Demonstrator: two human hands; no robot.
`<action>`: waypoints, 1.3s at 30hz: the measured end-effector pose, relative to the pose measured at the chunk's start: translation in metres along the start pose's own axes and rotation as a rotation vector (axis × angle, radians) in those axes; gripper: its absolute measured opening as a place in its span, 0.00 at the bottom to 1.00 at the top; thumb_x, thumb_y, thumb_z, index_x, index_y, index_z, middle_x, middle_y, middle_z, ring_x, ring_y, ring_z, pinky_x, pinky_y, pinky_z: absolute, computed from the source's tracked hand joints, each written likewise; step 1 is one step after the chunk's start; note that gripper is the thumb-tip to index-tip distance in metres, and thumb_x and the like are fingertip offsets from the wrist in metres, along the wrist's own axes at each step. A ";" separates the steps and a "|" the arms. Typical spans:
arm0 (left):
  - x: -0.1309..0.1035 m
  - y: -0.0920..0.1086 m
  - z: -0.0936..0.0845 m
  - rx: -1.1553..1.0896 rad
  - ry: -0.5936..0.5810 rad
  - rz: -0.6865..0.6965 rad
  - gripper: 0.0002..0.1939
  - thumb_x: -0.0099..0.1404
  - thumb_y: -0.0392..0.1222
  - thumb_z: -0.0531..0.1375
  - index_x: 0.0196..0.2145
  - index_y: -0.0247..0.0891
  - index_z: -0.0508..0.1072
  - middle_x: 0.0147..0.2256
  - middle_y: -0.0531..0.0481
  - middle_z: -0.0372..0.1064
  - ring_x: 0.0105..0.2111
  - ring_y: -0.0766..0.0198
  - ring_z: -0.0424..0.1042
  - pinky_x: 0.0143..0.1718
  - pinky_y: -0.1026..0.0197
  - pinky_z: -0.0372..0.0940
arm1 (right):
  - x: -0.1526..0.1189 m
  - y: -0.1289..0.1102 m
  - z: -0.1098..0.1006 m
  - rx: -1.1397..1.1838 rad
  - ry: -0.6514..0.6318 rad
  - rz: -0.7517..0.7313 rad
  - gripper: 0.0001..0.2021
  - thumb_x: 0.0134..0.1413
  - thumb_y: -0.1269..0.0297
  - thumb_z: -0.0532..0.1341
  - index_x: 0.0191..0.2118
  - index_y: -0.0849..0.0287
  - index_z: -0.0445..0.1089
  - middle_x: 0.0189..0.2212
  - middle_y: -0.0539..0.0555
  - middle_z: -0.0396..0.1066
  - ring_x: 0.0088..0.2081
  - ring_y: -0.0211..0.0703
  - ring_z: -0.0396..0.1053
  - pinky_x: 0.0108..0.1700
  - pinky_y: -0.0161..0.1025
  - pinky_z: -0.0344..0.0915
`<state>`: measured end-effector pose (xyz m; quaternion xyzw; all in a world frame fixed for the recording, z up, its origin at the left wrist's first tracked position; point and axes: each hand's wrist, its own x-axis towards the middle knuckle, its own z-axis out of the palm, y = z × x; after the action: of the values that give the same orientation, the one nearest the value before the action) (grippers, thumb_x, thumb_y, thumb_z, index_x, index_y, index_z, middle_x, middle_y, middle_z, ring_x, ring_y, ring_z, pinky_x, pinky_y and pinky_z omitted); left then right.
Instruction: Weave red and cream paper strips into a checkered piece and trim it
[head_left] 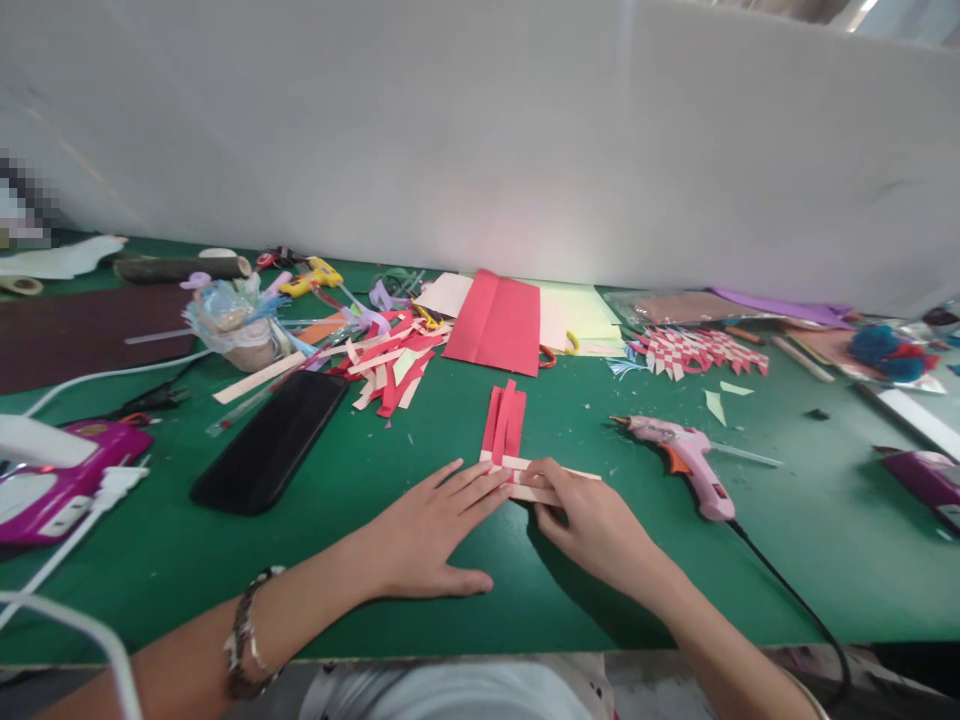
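Observation:
Red paper strips (504, 420) stand upright from crossing cream strips (577, 475) on the green table, partly woven together. My left hand (435, 530) lies flat, its fingers spread and the fingertips resting on the left end of the weave. From the right, my right hand (589, 515) has its fingers curled down on the cream strips, thumb tucked below, holding them near the crossing. My fingers hide part of the crossing.
A pink glue gun (686, 455) with a cord lies at right. At left are a black phone (270, 440) and a purple power strip (67, 480). Behind are loose strips (390, 365), a red sheet (495, 320) and a woven red-and-white piece (697, 352).

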<state>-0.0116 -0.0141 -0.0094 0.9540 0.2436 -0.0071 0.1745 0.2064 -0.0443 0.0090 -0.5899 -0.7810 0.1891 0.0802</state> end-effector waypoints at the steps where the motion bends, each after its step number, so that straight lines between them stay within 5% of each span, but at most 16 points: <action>1: 0.000 0.000 0.000 0.000 -0.002 0.000 0.41 0.60 0.63 0.50 0.63 0.43 0.39 0.63 0.47 0.37 0.62 0.52 0.40 0.61 0.50 0.34 | 0.001 0.001 -0.002 0.082 -0.024 0.001 0.09 0.53 0.66 0.53 0.41 0.56 0.61 0.34 0.52 0.73 0.35 0.44 0.70 0.32 0.34 0.57; 4: 0.001 0.000 0.001 0.002 -0.013 -0.002 0.40 0.59 0.64 0.50 0.63 0.46 0.42 0.63 0.47 0.37 0.62 0.50 0.39 0.60 0.47 0.35 | 0.003 0.004 -0.004 0.181 -0.023 0.068 0.08 0.55 0.60 0.52 0.39 0.55 0.63 0.30 0.51 0.73 0.32 0.43 0.71 0.31 0.34 0.57; 12: 0.000 0.001 -0.002 0.046 -0.014 -0.015 0.39 0.58 0.67 0.47 0.61 0.46 0.49 0.63 0.45 0.42 0.61 0.46 0.41 0.59 0.44 0.37 | 0.006 0.010 0.007 0.302 0.049 -0.003 0.07 0.56 0.68 0.48 0.37 0.56 0.62 0.24 0.47 0.68 0.25 0.37 0.65 0.27 0.31 0.54; 22: 0.002 0.001 -0.004 0.062 -0.049 -0.013 0.40 0.59 0.66 0.48 0.62 0.44 0.46 0.63 0.46 0.40 0.61 0.47 0.41 0.59 0.44 0.34 | 0.005 0.022 0.007 0.266 0.042 -0.043 0.09 0.58 0.68 0.48 0.37 0.55 0.65 0.32 0.50 0.72 0.31 0.40 0.68 0.33 0.34 0.58; 31: 0.001 -0.002 -0.004 0.039 0.001 0.032 0.39 0.59 0.63 0.51 0.62 0.44 0.47 0.62 0.47 0.43 0.61 0.48 0.43 0.60 0.44 0.33 | 0.007 0.025 0.003 0.121 0.060 -0.157 0.10 0.61 0.69 0.47 0.37 0.55 0.65 0.34 0.48 0.73 0.30 0.37 0.68 0.46 0.44 0.48; 37: -0.003 -0.015 -0.020 -0.013 0.209 -0.047 0.32 0.66 0.57 0.45 0.62 0.40 0.46 0.62 0.44 0.45 0.60 0.54 0.46 0.60 0.48 0.39 | 0.006 0.024 0.003 0.095 0.044 -0.170 0.10 0.61 0.71 0.46 0.34 0.56 0.63 0.36 0.48 0.72 0.34 0.37 0.69 0.51 0.48 0.39; 39: -0.005 -0.017 -0.021 -0.005 0.190 -0.036 0.32 0.66 0.57 0.45 0.62 0.40 0.43 0.62 0.45 0.44 0.61 0.55 0.45 0.60 0.50 0.40 | 0.006 0.023 0.002 0.097 0.043 -0.175 0.10 0.61 0.71 0.46 0.34 0.56 0.62 0.36 0.49 0.72 0.35 0.37 0.69 0.51 0.49 0.39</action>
<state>-0.0252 0.0048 0.0051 0.9454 0.2764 0.0807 0.1526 0.2248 -0.0338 -0.0028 -0.5187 -0.8175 0.2063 0.1416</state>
